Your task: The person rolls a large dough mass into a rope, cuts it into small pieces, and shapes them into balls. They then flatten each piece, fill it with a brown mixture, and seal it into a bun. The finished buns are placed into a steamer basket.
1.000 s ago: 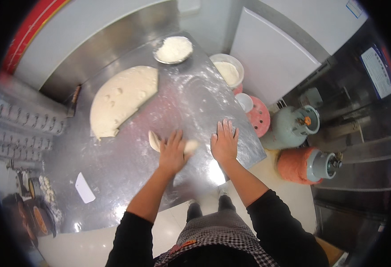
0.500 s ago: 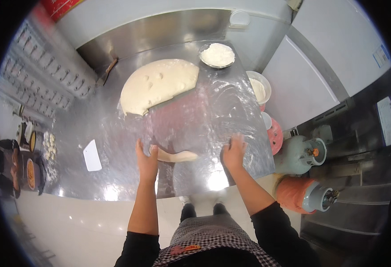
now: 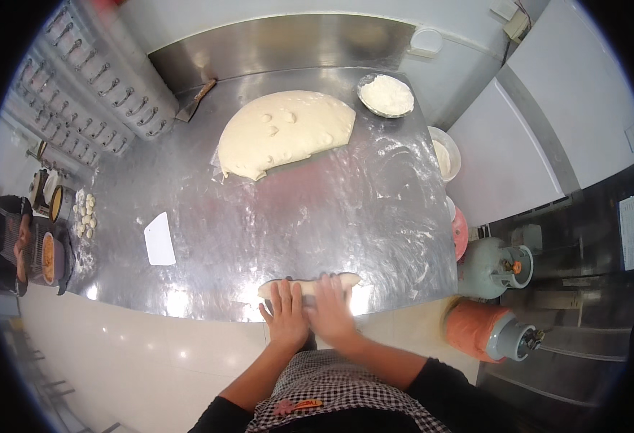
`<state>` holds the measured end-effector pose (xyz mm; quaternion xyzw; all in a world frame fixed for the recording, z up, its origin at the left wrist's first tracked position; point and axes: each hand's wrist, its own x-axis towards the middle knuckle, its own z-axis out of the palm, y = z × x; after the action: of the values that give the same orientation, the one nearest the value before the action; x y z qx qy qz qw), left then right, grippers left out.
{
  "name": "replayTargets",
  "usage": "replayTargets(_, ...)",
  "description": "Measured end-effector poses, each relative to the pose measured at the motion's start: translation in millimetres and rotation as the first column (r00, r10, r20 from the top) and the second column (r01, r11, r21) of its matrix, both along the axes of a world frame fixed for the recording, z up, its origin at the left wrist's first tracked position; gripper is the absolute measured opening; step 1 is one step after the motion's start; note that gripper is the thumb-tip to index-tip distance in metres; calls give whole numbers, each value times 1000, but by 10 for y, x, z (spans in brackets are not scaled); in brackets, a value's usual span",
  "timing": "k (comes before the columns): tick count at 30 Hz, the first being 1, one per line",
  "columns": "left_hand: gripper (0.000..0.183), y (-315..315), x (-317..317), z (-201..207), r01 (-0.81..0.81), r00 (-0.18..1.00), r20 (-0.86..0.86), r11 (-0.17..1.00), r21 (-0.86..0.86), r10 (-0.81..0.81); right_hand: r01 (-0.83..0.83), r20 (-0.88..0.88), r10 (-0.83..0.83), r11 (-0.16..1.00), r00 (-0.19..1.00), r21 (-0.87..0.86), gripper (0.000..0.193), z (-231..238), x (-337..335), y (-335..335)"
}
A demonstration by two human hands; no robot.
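Note:
Close to the front edge of the steel table (image 3: 208, 216), a strip of pale dough (image 3: 304, 287) lies crosswise. My left hand (image 3: 286, 312) rests flat on its left half with the fingers stretched out. My right hand (image 3: 333, 310), slightly blurred, lies on the dough's right half, its fingers extended too. Both ends of the strip poke out beyond my hands. Farther back sits a large, soft slab of dough (image 3: 288, 133) with a straight cut front edge. A white flat scraper (image 3: 159, 239) lies to the left of my hands.
A bowl of flour (image 3: 386, 95) stands at the back right corner. A wooden-handled scraper (image 3: 197, 99) lies back left. Small dough pieces (image 3: 84, 214) sit at the left edge, near another person's arm (image 3: 22, 242). Gas cylinders (image 3: 484, 267) stand on the right.
My hands have come together near the front edge and now press on the dough strip. Before, my left hand held one end of it and my right hand was off it.

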<state>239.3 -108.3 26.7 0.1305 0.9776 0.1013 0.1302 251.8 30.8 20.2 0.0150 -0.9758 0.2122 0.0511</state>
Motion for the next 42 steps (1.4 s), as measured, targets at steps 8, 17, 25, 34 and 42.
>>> replayTargets(8,68,205,-2067,-226,-193,964,-171,978,73,203,367,-53,-363,919,930,143,62,-320,-1742,381)
replayTargets(17,50,-465,-1119,232,185,981,-57,983,-10,-185,-227,90,232,972,968,-66,58,-96,-418,532)
replayTargets(25,52,-450,-950,1130,-570,659,709,449,688,-250,495,138,-527,633,839,-595,47,-129,-42,1610)
replayTargets(34,63,578,-1121,263,312,950,3,945,94,-314,92,-240,-117,989,964,-113,55,138,-673,1778)
replayTargets(42,60,184,-706,112,-10,1000,-7,996,88,10,-9,230,14,1000,973,-21,51,-42,-330,1263)
